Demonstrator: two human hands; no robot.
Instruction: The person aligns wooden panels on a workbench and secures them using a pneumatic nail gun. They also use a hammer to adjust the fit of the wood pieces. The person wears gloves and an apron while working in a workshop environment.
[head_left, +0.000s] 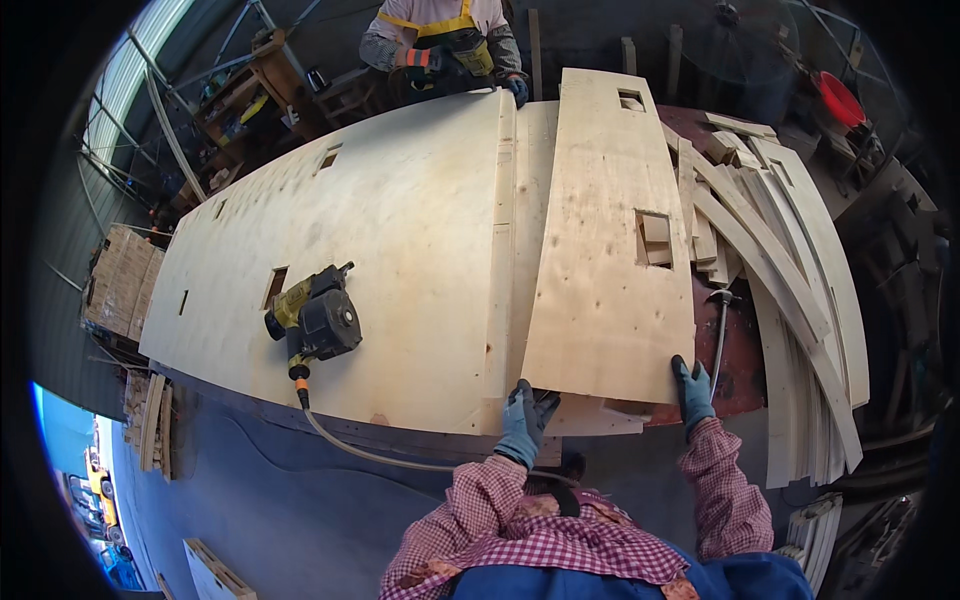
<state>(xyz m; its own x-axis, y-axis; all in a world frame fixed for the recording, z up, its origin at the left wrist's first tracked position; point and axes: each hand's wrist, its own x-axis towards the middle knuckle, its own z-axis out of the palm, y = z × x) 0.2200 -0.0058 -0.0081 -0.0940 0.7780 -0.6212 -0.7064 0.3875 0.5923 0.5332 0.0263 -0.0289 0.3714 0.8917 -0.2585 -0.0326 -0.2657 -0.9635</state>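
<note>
A narrow plywood panel (610, 320) with two rectangular cutouts lies lengthwise in front of me, overlapping other boards. My left hand (527, 425), in a blue-grey glove, is closed on its near left corner. At the near right corner my right hand (692, 393), gloved alike, grips the same panel's edge. Left of it spreads a large plywood sheet (400, 220) with small cutouts and a wooden strip (500, 250) along its right side. A yellow and black coil nail gun (318, 318) rests on that sheet, its air hose trailing toward me.
A hammer (722, 312) lies on the red tabletop (740, 360) beside the panel. Loose wooden strips (780, 260) are piled at the right. Across the table a co-worker (445, 45) in gloves holds another nail gun (468, 55). A red basin (842, 98) stands far right.
</note>
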